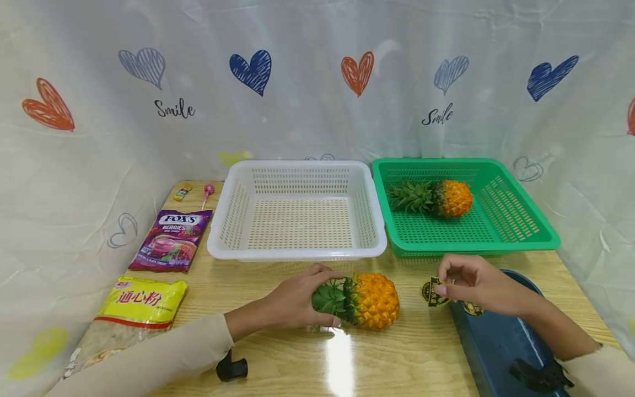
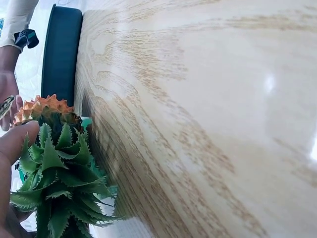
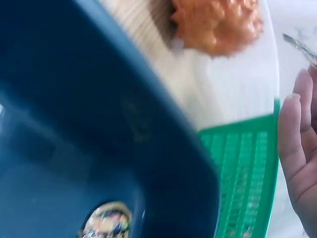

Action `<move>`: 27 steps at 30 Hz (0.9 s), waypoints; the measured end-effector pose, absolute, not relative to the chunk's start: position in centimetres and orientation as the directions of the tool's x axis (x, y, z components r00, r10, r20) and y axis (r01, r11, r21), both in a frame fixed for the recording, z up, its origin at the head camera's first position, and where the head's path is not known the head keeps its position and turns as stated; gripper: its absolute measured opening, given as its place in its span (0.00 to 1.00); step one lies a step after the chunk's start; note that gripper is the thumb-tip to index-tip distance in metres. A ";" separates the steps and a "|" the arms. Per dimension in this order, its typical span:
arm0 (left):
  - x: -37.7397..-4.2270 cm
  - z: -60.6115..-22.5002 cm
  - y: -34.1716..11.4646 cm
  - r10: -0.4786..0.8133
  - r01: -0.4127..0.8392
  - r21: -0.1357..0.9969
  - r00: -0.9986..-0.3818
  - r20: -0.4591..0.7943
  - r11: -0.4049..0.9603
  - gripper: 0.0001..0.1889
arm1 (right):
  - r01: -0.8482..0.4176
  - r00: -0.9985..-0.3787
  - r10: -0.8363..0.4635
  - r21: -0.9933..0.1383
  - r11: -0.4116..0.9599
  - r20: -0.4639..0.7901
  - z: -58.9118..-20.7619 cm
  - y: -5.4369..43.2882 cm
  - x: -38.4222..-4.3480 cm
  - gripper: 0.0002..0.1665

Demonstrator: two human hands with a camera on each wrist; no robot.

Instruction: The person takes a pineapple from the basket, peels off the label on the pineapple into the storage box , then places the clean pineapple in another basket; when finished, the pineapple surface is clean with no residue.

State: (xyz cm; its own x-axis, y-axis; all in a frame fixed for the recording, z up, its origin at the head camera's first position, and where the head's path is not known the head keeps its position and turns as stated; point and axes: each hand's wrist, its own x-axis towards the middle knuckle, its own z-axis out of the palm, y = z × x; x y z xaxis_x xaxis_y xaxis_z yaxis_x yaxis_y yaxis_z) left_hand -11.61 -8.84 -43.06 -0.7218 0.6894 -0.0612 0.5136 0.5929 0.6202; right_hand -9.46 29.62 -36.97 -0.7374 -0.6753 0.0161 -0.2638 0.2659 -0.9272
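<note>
My left hand [image 1: 297,298] grips a small orange pineapple [image 1: 377,300] by its green leafy crown, thumb on the near side and fingers on the far side. The fruit lies over the wooden table, its orange end to the right. In the left wrist view the spiky leaves [image 2: 59,173] fill the space beside the thumb. Right of the fruit, my right hand [image 1: 478,286] pinches a round black-and-gold label [image 1: 432,292] between thumb and fingers, by the far end of a dark blue bin [image 1: 463,344]. Another round label [image 3: 110,218] lies inside that bin.
A white basket [image 1: 297,256] stands at the back middle. Beside it, a green basket [image 1: 526,242] holds a second pineapple [image 1: 453,198]. Along the left lie a purple candy bag [image 1: 171,242], a yellow-topped pasta bag [image 1: 144,300], a lollipop [image 1: 208,189] and a small wrapped candy [image 1: 182,193].
</note>
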 end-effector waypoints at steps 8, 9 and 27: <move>-11.6 -43.0 -8.7 0.693 0.517 0.620 -0.719 -0.059 0.590 0.44 | -0.199 -0.696 -0.718 -0.953 0.227 -0.025 -38.2 32.9 -9.2 0.11; -11.6 -43.0 -8.7 0.695 0.521 0.617 -0.717 -0.059 0.590 0.44 | -0.190 -0.685 -0.728 -0.958 0.214 -0.027 -38.4 33.4 -9.2 0.12; -11.5 -43.2 -8.8 0.701 0.528 0.614 -0.710 -0.061 0.587 0.44 | 0.073 -0.596 -0.764 -0.965 0.254 -0.246 -40.1 39.3 -8.1 0.12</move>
State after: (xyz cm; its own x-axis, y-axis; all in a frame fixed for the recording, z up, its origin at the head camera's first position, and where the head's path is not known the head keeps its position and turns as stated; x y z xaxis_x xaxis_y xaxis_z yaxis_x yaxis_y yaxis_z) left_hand -11.51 -8.79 -43.18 -0.7101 0.7015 -0.0607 0.5276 0.5873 0.6138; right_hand -8.14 39.26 -40.11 -0.5961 -0.7643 -0.2462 0.0733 0.2535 -0.9646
